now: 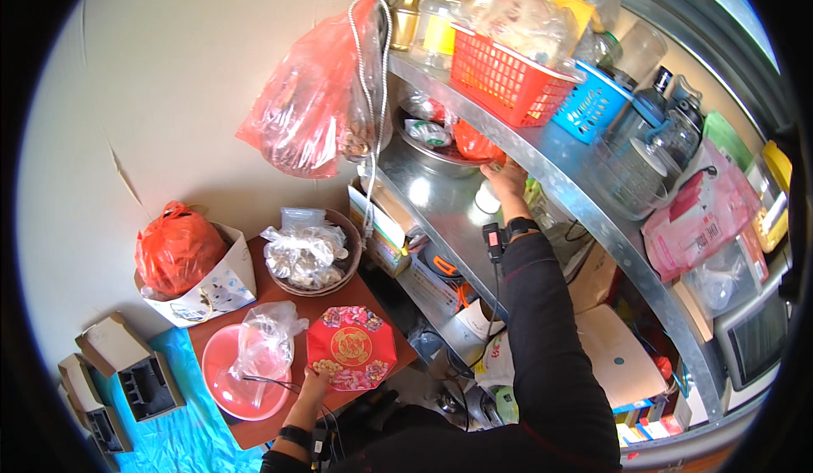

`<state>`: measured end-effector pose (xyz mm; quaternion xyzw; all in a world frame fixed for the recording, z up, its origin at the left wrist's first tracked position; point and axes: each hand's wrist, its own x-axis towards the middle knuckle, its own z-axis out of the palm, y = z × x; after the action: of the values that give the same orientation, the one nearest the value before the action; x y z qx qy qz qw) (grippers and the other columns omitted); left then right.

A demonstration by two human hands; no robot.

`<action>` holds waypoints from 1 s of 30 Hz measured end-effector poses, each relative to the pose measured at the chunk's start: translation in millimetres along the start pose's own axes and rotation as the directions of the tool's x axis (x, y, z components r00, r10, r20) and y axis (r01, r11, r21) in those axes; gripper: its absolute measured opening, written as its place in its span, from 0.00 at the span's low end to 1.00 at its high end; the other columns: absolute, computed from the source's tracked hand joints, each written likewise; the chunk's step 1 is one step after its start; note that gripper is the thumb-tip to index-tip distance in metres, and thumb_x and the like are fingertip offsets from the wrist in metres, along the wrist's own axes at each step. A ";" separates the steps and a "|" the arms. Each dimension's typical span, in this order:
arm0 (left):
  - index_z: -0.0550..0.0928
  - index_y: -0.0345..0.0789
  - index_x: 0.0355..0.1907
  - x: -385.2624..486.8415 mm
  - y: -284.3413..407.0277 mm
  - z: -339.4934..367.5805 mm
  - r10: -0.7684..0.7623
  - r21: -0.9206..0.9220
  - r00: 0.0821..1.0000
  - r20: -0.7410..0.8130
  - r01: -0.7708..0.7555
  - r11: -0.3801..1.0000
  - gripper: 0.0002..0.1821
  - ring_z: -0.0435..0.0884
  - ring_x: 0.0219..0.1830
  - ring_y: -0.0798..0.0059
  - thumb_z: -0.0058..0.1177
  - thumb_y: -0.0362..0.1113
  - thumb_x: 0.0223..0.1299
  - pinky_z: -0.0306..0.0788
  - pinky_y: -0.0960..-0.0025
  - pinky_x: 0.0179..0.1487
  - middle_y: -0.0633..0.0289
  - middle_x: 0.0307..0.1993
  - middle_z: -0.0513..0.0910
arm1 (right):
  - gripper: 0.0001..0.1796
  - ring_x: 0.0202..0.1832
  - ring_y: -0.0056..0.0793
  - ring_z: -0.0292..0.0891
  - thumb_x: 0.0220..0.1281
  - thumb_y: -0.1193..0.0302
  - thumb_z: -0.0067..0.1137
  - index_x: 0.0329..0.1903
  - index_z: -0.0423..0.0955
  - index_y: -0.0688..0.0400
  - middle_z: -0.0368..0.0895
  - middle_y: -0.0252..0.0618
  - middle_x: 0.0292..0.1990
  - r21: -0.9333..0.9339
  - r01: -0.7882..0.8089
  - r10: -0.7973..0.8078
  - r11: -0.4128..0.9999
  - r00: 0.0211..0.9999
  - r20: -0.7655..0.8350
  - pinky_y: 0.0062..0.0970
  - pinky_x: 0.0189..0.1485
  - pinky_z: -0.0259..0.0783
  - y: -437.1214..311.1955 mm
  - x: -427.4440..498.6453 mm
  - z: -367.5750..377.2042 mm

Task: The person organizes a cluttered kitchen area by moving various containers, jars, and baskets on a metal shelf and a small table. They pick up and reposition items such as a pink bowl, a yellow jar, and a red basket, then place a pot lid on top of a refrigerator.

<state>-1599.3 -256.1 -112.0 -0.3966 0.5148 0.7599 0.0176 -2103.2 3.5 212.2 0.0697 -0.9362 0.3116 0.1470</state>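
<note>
My left hand (314, 382) grips the near-left edge of a red octagonal box (351, 347) with a gold emblem and printed flowers, held over the brown table. My right hand (507, 184) reaches under the upper metal shelf, at the right rim of a round metal basin (438, 153). Its fingers are partly hidden, so whether they grasp the rim is unclear. In the basin lie a red plastic bag (475, 143) and a white and green packet (427, 132). A small white container (488, 198) stands just below my right hand.
On the brown table (244, 432) are a pink basin (216, 378) and a bowl (353, 244) of bagged food. A white carton (238, 270) holds a tied red bag (181, 244). The upper shelf edge (559, 174) overhangs my right arm. A red plastic bag (305, 104) hangs at the wall.
</note>
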 end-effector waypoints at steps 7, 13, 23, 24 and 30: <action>0.46 0.44 0.74 -16.2 14.7 7.8 -0.073 0.002 0.996 -0.054 0.073 0.997 0.38 0.73 0.61 0.59 0.48 0.34 0.67 0.78 0.49 0.50 0.55 0.64 0.67 | 0.46 0.65 0.43 0.67 0.44 0.66 0.76 0.68 0.61 0.55 0.71 0.45 0.62 0.087 0.131 -0.126 0.988 0.990 -0.063 0.35 0.66 0.64 39.4 28.4 24.3; 0.45 0.34 0.74 -33.0 30.2 18.6 -0.061 0.054 0.994 -0.089 0.066 0.996 0.38 0.73 0.62 0.61 0.49 0.35 0.69 0.74 0.58 0.58 0.51 0.63 0.70 | 0.41 0.52 0.45 0.77 0.42 0.62 0.77 0.62 0.66 0.46 0.70 0.44 0.57 -0.128 0.091 -0.116 0.988 0.971 -0.207 0.39 0.54 0.75 15.0 -12.8 12.3; 0.48 0.36 0.74 36.1 -30.8 -7.7 0.040 0.297 0.993 -0.113 -0.005 0.955 0.44 0.74 0.61 0.47 0.54 0.47 0.63 0.79 0.56 0.52 0.36 0.65 0.65 | 0.36 0.51 0.42 0.77 0.40 0.58 0.75 0.57 0.70 0.39 0.73 0.40 0.50 -0.143 0.258 -0.265 0.955 0.964 -0.026 0.39 0.50 0.76 -85.3 -138.3 -22.2; 0.47 0.35 0.75 40.8 -33.4 -9.2 0.002 0.318 0.990 -0.139 0.043 0.947 0.45 0.74 0.61 0.47 0.54 0.47 0.62 0.79 0.57 0.52 0.35 0.65 0.65 | 0.36 0.52 0.43 0.77 0.40 0.59 0.75 0.57 0.71 0.40 0.73 0.40 0.48 -0.115 0.351 -0.356 0.929 0.934 -0.030 0.39 0.50 0.76 -98.3 -152.8 -31.7; 0.45 0.37 0.75 34.9 -27.3 -7.1 0.058 0.298 0.996 -0.071 -0.034 0.954 0.47 0.74 0.60 0.43 0.56 0.47 0.61 0.77 0.55 0.53 0.34 0.66 0.64 | 0.36 0.53 0.39 0.78 0.39 0.64 0.77 0.56 0.72 0.52 0.80 0.43 0.48 0.385 0.555 -0.593 0.737 0.805 -0.022 0.33 0.57 0.71 -175.4 -202.2 -116.4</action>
<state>-1607.2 -262.3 -155.8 -0.4070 0.6323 0.6580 0.0390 -1845.8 -58.0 335.2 0.3974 -0.7980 0.4191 0.1718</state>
